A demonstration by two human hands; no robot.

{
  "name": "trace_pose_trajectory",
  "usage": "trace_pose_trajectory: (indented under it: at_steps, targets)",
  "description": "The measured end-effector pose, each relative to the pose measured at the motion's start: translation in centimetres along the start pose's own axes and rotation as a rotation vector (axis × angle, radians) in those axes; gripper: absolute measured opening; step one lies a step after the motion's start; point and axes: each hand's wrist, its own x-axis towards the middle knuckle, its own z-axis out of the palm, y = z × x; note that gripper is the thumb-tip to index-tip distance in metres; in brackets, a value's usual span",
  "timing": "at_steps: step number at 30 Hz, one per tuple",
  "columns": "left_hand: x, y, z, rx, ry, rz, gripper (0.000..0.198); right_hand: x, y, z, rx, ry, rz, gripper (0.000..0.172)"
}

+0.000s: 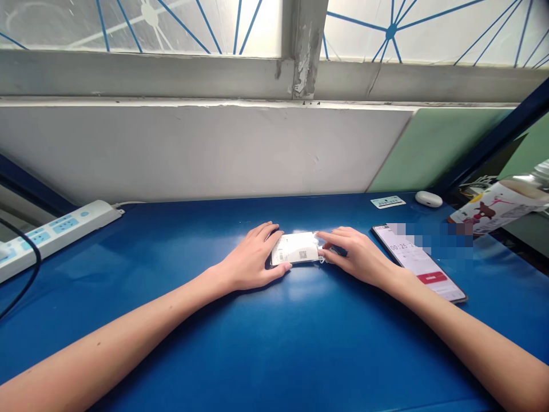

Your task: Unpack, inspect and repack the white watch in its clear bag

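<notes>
A small flat white packet [295, 249] with printed labels and a square code lies on the blue tabletop [274, 343] between my hands. Its edges look like clear plastic. My left hand [257, 254] holds the left end, thumb along the near edge and fingers over the far side. At the opposite end, my right hand [354, 252] has its thumb and index finger closed on the crinkled right edge. What is inside the packet is hidden.
A phone [422, 263] showing a timer lies beside my right forearm. Behind it are a small card [388, 201] and a white earbud case [429, 199]. A bottle [497, 206] leans at the right, and a power strip [60, 232] with a black cable [36, 269] occupies the left.
</notes>
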Motion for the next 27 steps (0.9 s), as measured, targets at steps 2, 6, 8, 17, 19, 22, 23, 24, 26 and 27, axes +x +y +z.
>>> trace_pose_trajectory:
  at_steps: [2, 6, 8, 17, 19, 22, 23, 24, 26, 27]
  targets:
    - [0.0, 0.0, 0.0, -0.011, -0.008, -0.009, 0.073, 0.0, 0.0, 0.0, -0.017, -0.012, -0.017, 0.027]
    - [0.0, -0.1, 0.2, -0.035, 0.011, 0.005, 0.068, -0.2, 0.1, 0.2, 0.034, 0.020, -0.026, 0.024]
    - [0.0, -0.2, 0.2, -0.042, 0.023, 0.009, 0.067, -0.2, 0.2, 0.3, 0.066, 0.039, -0.014, 0.024]
    - [0.0, 0.0, 0.0, -0.019, 0.001, -0.006, 0.069, -0.2, -0.3, 1.0, 0.206, 0.030, 0.061, 0.017]
    - [0.0, 0.0, 0.0, -0.013, 0.002, -0.005, 0.067, -0.2, -0.4, 1.1, 0.189, 0.033, 0.039, 0.017]
    - [0.0, 0.1, 0.0, -0.013, 0.008, -0.007, 0.065, -0.2, -0.2, 1.1, 0.137, 0.043, -0.030, 0.018]
    - [0.1, 0.2, -0.1, -0.013, 0.006, -0.009, 0.065, -0.1, -0.1, 1.0, 0.118, 0.047, -0.050, 0.018]
    - [0.1, 0.2, -0.1, -0.012, 0.005, -0.012, 0.064, -0.1, 0.0, 1.0, 0.099, 0.050, -0.065, 0.018]
    - [0.2, 0.3, -0.1, -0.012, 0.004, -0.016, 0.063, 0.0, 0.2, 0.7, 0.069, 0.053, -0.081, 0.018]
    - [0.2, 0.3, -0.1, -0.012, 0.008, -0.017, 0.062, 0.0, 0.4, 0.6, 0.060, 0.053, -0.084, 0.018]
